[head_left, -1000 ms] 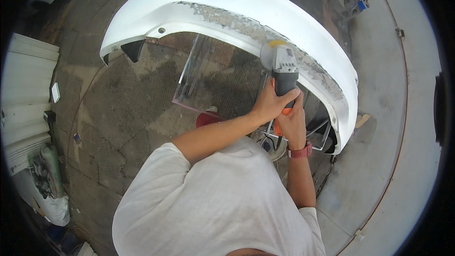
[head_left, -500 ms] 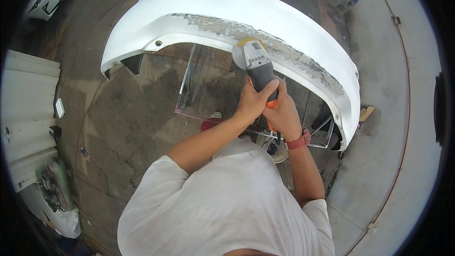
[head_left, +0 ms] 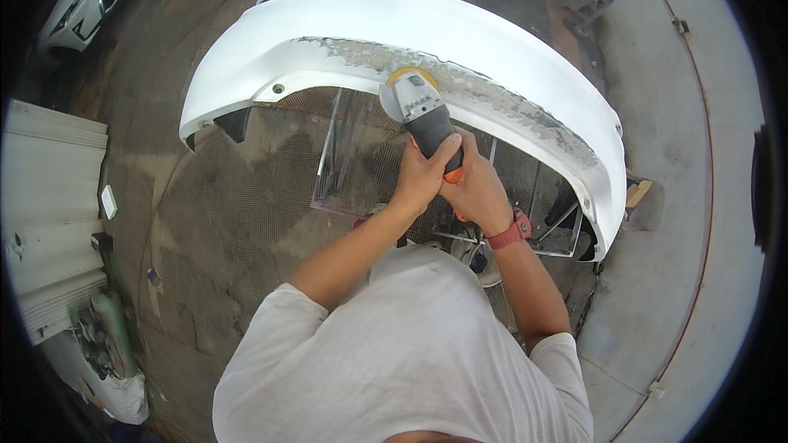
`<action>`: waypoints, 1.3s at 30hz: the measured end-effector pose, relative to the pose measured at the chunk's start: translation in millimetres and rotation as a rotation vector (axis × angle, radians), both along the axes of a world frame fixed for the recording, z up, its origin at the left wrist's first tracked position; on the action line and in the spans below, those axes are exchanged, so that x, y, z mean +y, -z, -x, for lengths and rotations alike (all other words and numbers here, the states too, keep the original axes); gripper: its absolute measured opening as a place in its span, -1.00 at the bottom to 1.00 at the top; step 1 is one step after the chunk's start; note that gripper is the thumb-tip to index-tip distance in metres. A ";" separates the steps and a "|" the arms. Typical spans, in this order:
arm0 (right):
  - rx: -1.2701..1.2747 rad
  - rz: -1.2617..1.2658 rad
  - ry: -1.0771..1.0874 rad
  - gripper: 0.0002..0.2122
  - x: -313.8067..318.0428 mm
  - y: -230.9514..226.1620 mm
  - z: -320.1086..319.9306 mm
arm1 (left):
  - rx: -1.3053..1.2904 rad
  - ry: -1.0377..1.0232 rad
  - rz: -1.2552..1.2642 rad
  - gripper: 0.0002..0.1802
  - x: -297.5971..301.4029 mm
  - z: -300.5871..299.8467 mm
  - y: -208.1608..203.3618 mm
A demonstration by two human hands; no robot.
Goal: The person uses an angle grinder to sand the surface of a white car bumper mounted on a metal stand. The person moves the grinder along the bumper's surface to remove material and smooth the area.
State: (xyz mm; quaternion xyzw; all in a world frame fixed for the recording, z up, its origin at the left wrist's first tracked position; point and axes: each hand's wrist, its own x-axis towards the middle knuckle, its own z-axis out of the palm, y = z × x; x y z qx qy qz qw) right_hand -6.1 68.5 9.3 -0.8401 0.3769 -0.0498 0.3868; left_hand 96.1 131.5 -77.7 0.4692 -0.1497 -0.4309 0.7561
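A white car bumper (head_left: 377, 12) arches across the view, with a long grey, patchy band (head_left: 505, 101) where its paint is worn off. Against the lower side of that band sits the yellow disc of an angle grinder (head_left: 428, 121), a tool with a grey head and a black and orange body. My left hand (head_left: 419, 174) is closed around the grinder's body from the left. My right hand (head_left: 478, 192), below a red wristwatch (head_left: 510, 231), grips the rear of the body beside it. The contact between disc and bumper is partly hidden by the grinder's head.
Under the bumper stands a metal frame stand (head_left: 327, 143) on a stained floor. A pale wall (head_left: 657, 295) with a thin cable runs along the right. White panels (head_left: 57, 172) stand at the left, and a car (head_left: 90, 4) is parked at the far left.
The grinder and both hands have moved left along the bumper's worn band. Both hands keep their hold. The whole view has shifted slightly.
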 end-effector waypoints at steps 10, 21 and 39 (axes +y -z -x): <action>-0.095 -0.006 -0.002 -0.24 5.0 7.5 -3.5 | -0.001 0.007 0.005 -0.50 4.5 -8.1 -2.8; -0.074 -0.057 -0.001 -0.20 3.6 5.5 -9.0 | 0.004 -0.006 -0.014 -0.45 6.8 -12.9 -4.9; -0.052 -0.044 0.041 -0.20 2.5 4.4 7.1 | -0.032 0.046 -0.027 -0.46 3.6 -1.0 -12.9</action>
